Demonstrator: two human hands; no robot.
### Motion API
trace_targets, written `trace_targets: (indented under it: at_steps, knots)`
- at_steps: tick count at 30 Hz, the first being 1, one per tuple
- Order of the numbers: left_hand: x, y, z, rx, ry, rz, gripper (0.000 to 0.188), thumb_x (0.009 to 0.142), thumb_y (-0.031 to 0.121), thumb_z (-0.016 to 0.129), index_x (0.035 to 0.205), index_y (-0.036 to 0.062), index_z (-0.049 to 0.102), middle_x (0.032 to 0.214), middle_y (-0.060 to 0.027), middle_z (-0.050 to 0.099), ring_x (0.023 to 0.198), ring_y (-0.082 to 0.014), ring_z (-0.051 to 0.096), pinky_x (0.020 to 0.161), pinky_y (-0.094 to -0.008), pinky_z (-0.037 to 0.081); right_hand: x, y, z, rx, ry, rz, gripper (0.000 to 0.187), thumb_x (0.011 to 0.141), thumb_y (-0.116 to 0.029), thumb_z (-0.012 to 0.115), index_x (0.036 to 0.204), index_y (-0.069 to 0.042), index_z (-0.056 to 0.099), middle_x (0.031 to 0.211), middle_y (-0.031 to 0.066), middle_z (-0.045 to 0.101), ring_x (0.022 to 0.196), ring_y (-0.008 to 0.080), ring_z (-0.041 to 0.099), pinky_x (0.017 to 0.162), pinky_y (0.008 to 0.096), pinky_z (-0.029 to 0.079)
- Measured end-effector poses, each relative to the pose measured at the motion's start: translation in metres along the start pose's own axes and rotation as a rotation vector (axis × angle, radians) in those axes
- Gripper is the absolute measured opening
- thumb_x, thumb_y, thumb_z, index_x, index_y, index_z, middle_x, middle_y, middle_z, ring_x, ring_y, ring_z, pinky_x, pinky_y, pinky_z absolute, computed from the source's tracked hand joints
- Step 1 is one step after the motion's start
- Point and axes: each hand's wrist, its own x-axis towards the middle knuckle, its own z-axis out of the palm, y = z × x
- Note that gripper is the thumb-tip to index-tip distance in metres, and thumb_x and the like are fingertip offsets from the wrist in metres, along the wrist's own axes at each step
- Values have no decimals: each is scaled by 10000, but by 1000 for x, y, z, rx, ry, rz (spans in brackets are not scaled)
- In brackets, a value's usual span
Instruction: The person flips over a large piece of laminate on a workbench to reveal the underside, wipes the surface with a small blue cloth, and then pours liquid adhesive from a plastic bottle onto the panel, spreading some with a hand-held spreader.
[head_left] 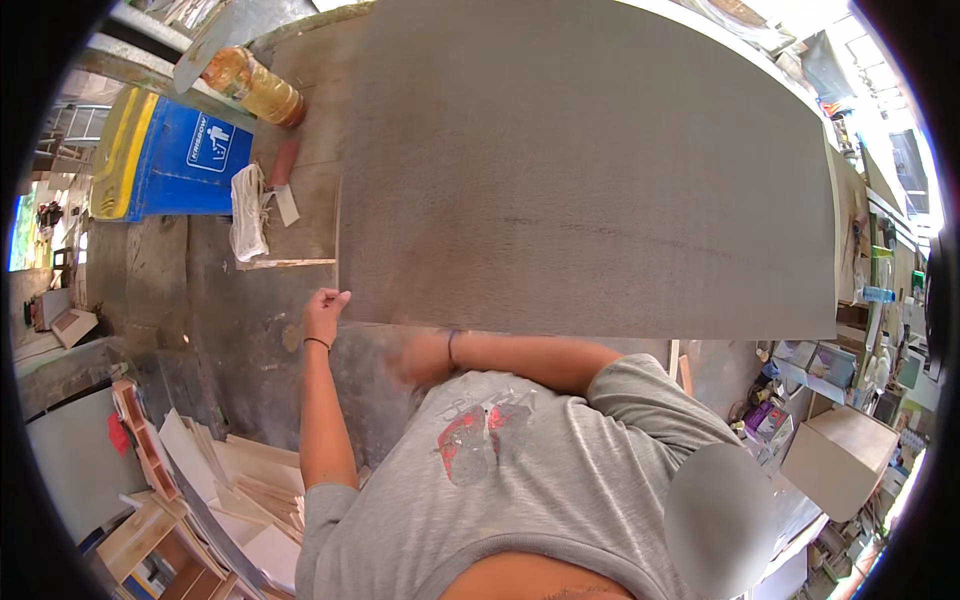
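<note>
A large flat panel (pixel 590 170) with a dark grey, faintly grained face lies across the work table in front of me. My left hand (pixel 322 312) is at the panel's near left corner, its thumb and fingers closed on the edge there. Across my body reaches my right arm, and my right hand (pixel 420 358) hovers just below the near edge, close to the left corner. Motion smears that hand, so its fingers and anything in them cannot be made out. A dark, broken streak runs across the panel's lower middle.
Left of the panel, the wooden table (pixel 318 215) carries an amber plastic bottle (pixel 255 87), a reddish roll (pixel 285 160) and a white cloth bundle (pixel 248 212). Beyond stands a blue bin (pixel 190 165) with a yellow lid. Wood offcuts (pixel 245 480) lean lower left; a box (pixel 840 460) sits right.
</note>
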Motion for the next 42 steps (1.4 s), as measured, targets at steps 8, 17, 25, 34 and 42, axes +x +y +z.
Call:
trace_targets:
  at_steps: [8,17,25,34,42]
  knots:
    - [18,-43,-17,-393,-186,88,244,807,259,649,762,38,555,654,30,494,620,-73,420,579,-241,377,-32,64,-77,258,1005,370,235,863,-164,542,1066,-67,609,1060,105,619,956,211,604,751,304,503]
    - [53,-22,-51,-183,30,149,334,786,327,657,760,15,542,637,-67,537,598,-144,490,584,-285,422,-58,30,-11,205,1194,720,229,872,-184,568,1019,-22,635,903,121,668,837,184,641,693,295,508]
    - [234,26,-71,583,582,317,535,722,390,665,1175,164,491,1261,-158,459,1153,-329,442,876,-506,400,-49,-28,21,324,1169,584,193,817,-65,582,995,4,610,876,126,644,778,205,637,695,299,500]
    - [187,95,-54,-605,371,387,381,823,358,608,913,-1,520,824,-51,565,655,-164,515,609,-295,428,-60,-41,-5,623,1384,602,233,872,-99,550,1085,-10,580,1006,93,631,895,155,611,764,279,488]
    - [-28,144,49,-677,-584,433,442,902,254,496,1262,17,398,1081,-80,487,934,-143,482,803,-257,385,-13,-6,-35,885,1250,533,318,846,-198,607,1099,-20,534,1091,61,583,988,155,544,829,292,451]
